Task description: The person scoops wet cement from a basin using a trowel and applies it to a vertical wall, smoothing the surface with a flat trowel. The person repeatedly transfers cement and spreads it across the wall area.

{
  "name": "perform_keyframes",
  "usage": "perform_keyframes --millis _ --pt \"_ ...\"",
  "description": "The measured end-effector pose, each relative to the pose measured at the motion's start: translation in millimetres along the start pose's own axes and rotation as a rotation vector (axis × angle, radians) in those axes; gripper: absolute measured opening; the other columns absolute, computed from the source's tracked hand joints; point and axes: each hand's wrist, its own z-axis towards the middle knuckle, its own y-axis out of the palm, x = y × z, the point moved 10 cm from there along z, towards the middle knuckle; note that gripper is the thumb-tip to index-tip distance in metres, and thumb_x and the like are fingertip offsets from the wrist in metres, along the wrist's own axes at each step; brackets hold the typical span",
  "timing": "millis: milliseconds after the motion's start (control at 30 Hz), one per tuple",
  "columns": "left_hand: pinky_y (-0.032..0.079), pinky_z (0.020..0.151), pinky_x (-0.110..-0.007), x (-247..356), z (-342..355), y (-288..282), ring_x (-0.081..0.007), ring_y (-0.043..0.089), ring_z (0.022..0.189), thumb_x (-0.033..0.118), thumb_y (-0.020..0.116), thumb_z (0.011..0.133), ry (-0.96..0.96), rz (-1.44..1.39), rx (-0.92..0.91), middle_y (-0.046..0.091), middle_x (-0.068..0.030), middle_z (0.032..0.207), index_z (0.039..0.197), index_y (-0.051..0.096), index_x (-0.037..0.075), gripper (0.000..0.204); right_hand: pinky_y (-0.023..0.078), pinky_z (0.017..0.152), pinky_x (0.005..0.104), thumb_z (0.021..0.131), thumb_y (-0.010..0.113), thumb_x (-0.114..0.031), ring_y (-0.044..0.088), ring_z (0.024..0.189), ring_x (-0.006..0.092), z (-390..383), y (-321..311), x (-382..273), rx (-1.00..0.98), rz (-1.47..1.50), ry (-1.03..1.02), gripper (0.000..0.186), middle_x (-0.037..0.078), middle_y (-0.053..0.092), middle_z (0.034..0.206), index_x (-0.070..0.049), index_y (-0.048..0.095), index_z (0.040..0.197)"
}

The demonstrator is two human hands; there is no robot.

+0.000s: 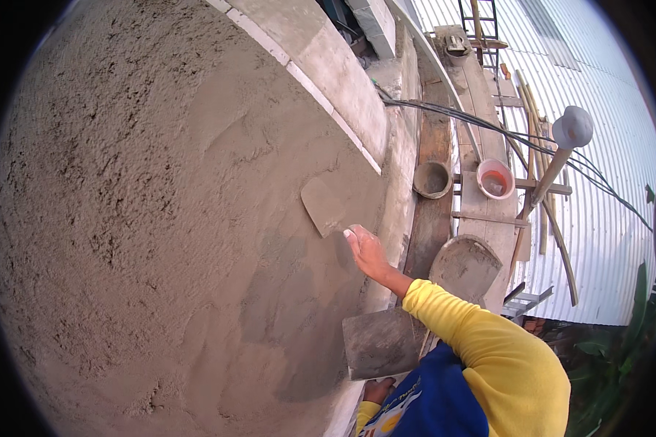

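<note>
My right hand (368, 251), at the end of a yellow sleeve, reaches out over the wet grey plaster and is closed on a trowel. The trowel's flat, mortar-coated blade (323, 207) lies against the plastered surface (197, 240); its handle is hidden by the hand. Close to my body, my left hand (377, 391) is closed at the lower edge of a rectangular mortar board (381, 344). That board is tilted, with a thin grey film of mortar on it. Part of the left hand's fingers is hidden.
Planks (481, 211) run along the right, bearing a dark bucket (432, 180), a pinkish bucket (496, 179) and a mortar-smeared pan (466, 268). Black cables (444, 111) cross above. A capped post (554, 171) rises beside corrugated metal sheeting (605, 240). A pale strip (306, 80) edges the plaster.
</note>
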Motion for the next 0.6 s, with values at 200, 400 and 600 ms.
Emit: perform_keyframes --millis 200,400,600 --pt "0.058 0.079 -0.040 -32 6 6 -0.0314 0.076 0.085 0.041 0.083 0.074 -0.209 -0.069 0.070 0.078 -0.0241 0.093 0.094 0.075 -0.012 0.056 0.050 0.086 0.0574 0.113 0.044 -0.034 0.064 0.103 0.0506 93 -16 92 0.205 -0.121 0.033 0.035 0.027 0.068 0.108 -0.002 0.059 0.114" --pt "0.058 0.078 -0.038 57 -47 -8 -0.0302 0.077 0.083 0.040 0.081 0.076 -0.238 -0.061 0.075 0.078 -0.0228 0.086 0.090 0.078 -0.010 0.052 0.049 0.086 0.0601 0.114 0.041 -0.035 0.063 0.104 0.0531 160 -19 137 0.129 -0.082 0.102 0.038 0.029 0.068 0.105 -0.002 0.059 0.114" --pt "0.056 0.070 -0.037 4 -9 16 -0.0265 0.075 0.071 0.034 0.079 0.080 -0.247 -0.142 0.030 0.076 -0.0228 0.082 0.085 0.076 -0.010 0.044 0.049 0.087 0.0592 0.113 0.042 -0.036 0.064 0.104 0.0522 149 -32 160 0.090 -0.091 0.204 0.038 0.029 0.069 0.105 -0.002 0.060 0.114"
